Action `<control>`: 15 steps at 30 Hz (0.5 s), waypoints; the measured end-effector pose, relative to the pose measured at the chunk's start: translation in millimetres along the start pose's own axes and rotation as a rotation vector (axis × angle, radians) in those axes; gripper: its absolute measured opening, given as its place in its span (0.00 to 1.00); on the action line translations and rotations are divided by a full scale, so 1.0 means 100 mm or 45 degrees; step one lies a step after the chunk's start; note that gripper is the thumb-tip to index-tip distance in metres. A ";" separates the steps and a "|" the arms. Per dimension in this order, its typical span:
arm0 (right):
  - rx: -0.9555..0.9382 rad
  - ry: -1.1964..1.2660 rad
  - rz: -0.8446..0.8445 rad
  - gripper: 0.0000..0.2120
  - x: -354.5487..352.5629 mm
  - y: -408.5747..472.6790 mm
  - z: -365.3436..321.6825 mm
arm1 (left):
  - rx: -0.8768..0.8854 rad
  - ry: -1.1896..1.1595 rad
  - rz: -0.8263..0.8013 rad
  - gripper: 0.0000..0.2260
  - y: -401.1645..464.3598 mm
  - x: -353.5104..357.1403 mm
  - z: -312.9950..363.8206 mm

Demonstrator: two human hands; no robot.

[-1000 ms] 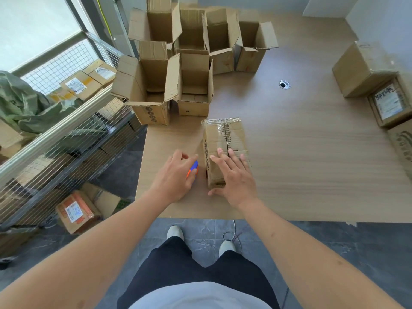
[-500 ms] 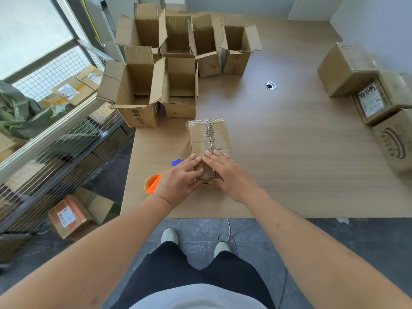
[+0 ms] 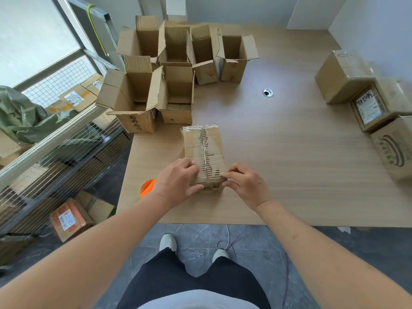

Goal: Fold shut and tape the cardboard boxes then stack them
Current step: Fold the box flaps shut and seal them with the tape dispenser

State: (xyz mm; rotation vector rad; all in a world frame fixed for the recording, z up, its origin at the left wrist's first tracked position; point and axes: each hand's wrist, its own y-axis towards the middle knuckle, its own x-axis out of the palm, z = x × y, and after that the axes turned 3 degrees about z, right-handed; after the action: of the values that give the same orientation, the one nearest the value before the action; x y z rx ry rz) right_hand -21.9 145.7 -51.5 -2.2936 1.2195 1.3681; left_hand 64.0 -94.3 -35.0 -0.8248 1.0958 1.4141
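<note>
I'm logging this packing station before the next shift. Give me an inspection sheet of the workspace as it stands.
Surface: wooden table, with a round grommet hole.
Job's things: taped box near the front edge; open boxes clustered far left; closed boxes at the right edge.
Clutter: orange tape dispenser at the table's left edge, partly hidden.
Grippers: left hand and right hand press on the taped box's near end, fingers curled at the edge.
Cables: thin white cable on the floor by the feet.
Surroundings: wire rack at left; labelled parcels on the floor.
</note>
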 end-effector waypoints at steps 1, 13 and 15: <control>-0.025 -0.002 -0.004 0.13 0.00 0.00 0.01 | -0.033 0.027 -0.015 0.19 0.03 0.01 0.04; -0.040 0.069 0.284 0.04 0.25 -0.11 0.08 | -0.120 0.199 0.026 0.25 0.02 0.22 0.29; 0.092 0.227 0.281 0.10 0.25 -0.11 0.07 | -0.123 0.187 0.031 0.25 0.01 0.23 0.30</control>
State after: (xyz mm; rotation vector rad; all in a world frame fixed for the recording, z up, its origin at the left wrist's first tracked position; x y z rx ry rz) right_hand -12.2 143.2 -77.6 -2.3289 1.5913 1.1812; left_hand 62.8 -58.2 -46.9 -1.0010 1.1588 1.4541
